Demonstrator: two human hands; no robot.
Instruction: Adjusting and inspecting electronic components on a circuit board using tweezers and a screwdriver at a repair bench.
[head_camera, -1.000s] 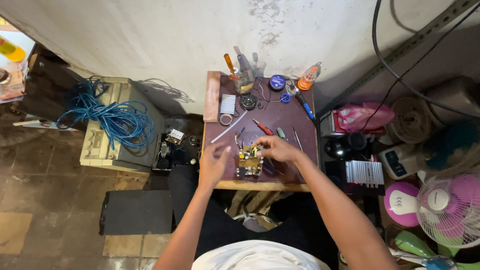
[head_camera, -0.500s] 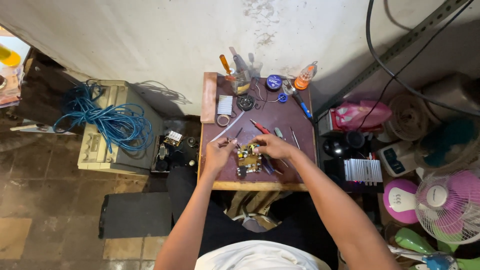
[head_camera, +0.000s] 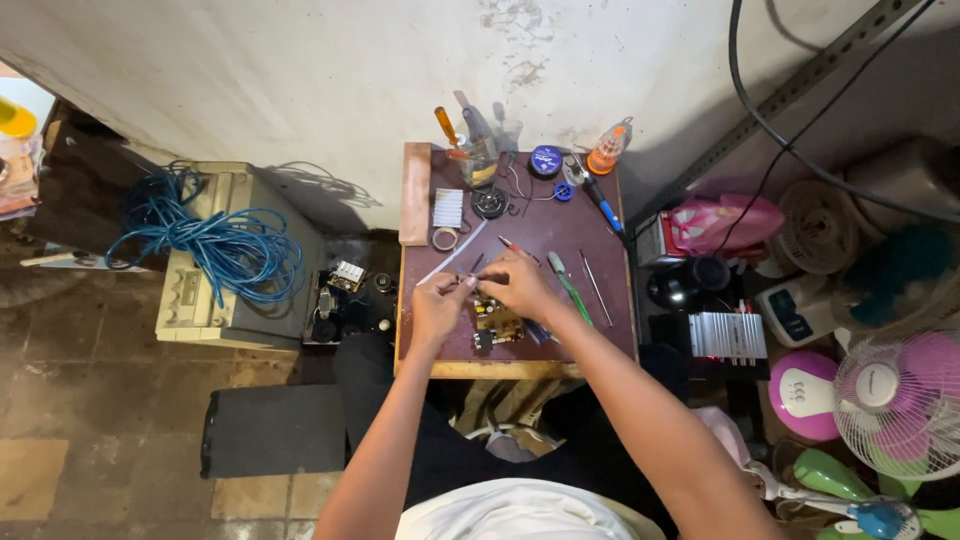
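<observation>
Both hands, left hand (head_camera: 436, 305) and right hand (head_camera: 520, 283), pinch a small part just above the circuit board (head_camera: 497, 322) on the worktop (head_camera: 590, 330).

Hidden, cut off and too small to be told

What was pinched between the left hand (head_camera: 436, 306) and the right hand (head_camera: 520, 285) was too small to be made out, and part of the circuit board (head_camera: 497, 324) was covered by the right hand. The near edge of the surface (head_camera: 520, 369) was crossed by both forearms. The fan (head_camera: 893, 402) was cut off by the right edge, and the small items by the wall were too fine to be identified.
</observation>
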